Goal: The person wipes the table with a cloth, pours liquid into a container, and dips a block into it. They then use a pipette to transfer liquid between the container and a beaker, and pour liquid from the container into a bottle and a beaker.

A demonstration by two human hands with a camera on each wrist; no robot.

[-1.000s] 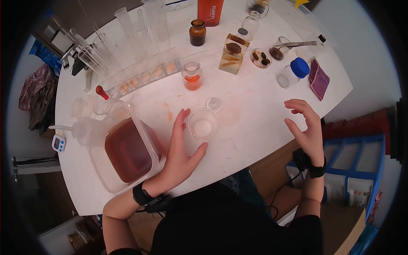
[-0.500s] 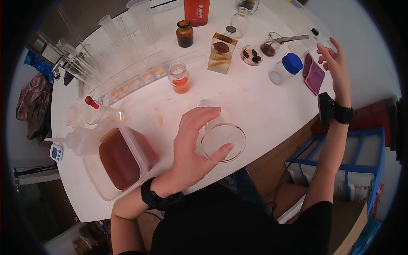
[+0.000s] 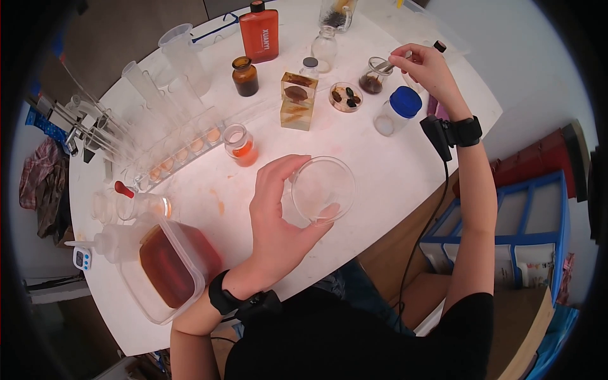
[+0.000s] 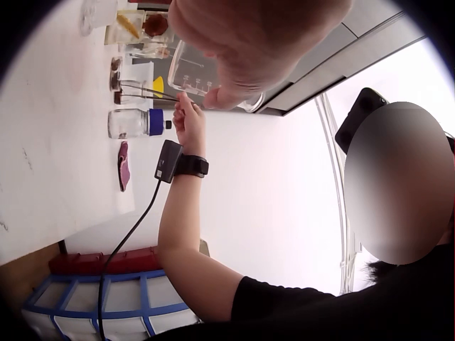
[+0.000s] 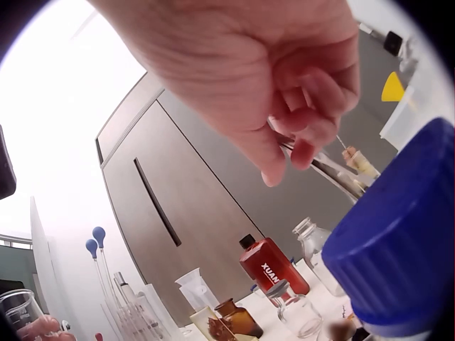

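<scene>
My left hand (image 3: 269, 212) grips a clear glass beaker (image 3: 324, 190), thumb on the near side and fingers on the far side, held up over the front of the white table. Graduation marks show on the beaker (image 4: 192, 71) in the left wrist view. Farther back on the right, my right hand (image 3: 430, 71) pinches the upper end of metal tweezers (image 3: 384, 66). Their lower end reaches into the mouth of a small glass jar (image 3: 371, 83) with dark contents. Two separate prongs show on the tweezers (image 4: 153, 90) from the left wrist.
A blue-capped bottle (image 3: 405, 102) stands just below my right hand. Left of the jar are a dish of dark beetles (image 3: 346, 97) and amber blocks (image 3: 297, 101). A bottle of orange liquid (image 3: 242, 149) and a tub of reddish-brown liquid (image 3: 196, 269) are on the left.
My left hand has taken hold of the beaker and raised it off the table. The right hand has reached away from the right edge to the tweezers and pinched them.
</scene>
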